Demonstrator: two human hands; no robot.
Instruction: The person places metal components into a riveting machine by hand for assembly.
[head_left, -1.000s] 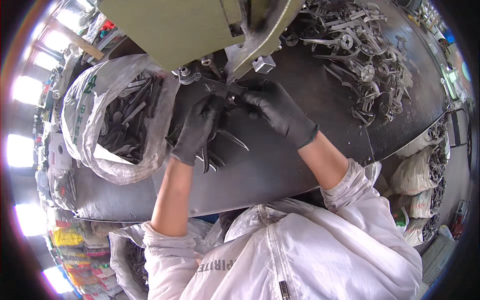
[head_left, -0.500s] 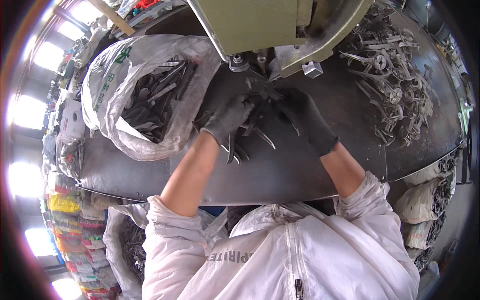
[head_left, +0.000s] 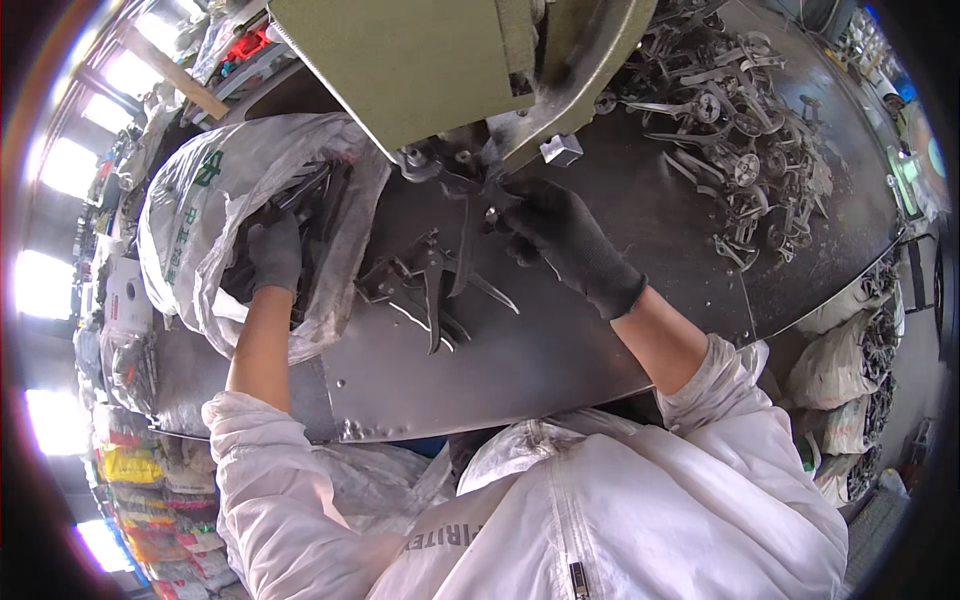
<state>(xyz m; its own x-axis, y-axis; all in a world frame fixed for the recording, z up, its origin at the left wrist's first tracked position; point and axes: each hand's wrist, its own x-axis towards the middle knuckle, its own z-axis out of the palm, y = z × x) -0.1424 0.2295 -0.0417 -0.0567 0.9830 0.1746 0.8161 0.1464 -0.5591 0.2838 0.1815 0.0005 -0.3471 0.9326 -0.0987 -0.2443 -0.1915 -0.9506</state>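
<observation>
**Gloved hands split between bag and press**

The left hand (head_left: 272, 255) reaches into the plastic bag (head_left: 190, 215) of dark metal parts, fingers curled; what it grips is unclear. The right hand (head_left: 560, 235) pinches a metal part (head_left: 490, 215) under the green press (head_left: 430, 60), above loose pieces (head_left: 430, 290) on the bench (head_left: 560, 350)

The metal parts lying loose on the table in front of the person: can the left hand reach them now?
Probably not at once. The left hand is inside the plastic bag. It must come out first; after that nothing blocks the way to the metal parts.
</observation>
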